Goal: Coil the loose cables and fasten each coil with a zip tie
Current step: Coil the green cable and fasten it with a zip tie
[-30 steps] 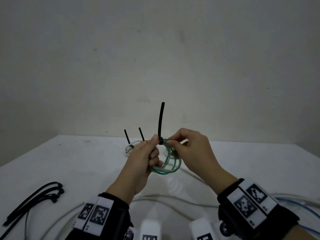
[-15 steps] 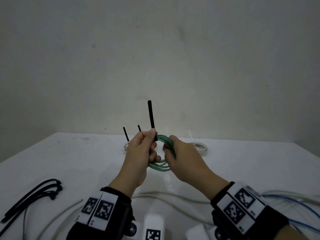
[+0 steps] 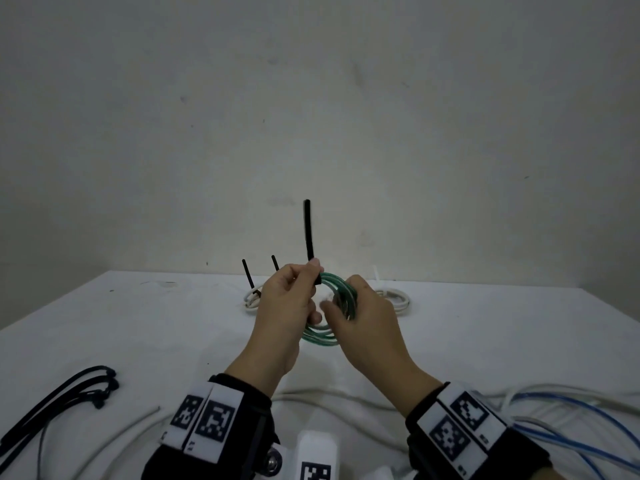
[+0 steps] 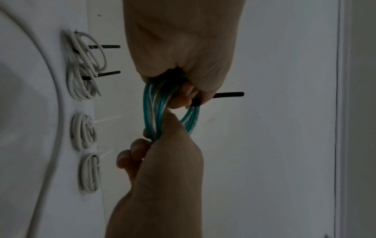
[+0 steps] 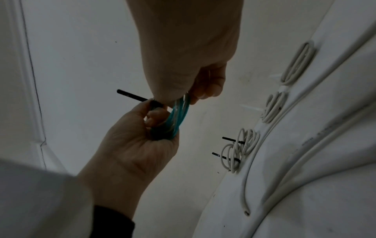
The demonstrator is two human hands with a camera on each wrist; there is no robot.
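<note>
Head view: my left hand (image 3: 289, 299) pinches the tie (image 3: 308, 233) upright while my right hand (image 3: 363, 313), a second ago pinching at the tie's head, now wraps the green coil (image 3: 337, 289) between my fingers, so cinching looks nearly done.

A white table (image 3: 138, 327) stands against a plain, scuffed wall (image 3: 311, 116). Black wrist straps (image 3: 242, 410) carry white square-patterned marker tags (image 3: 460, 424).
</note>
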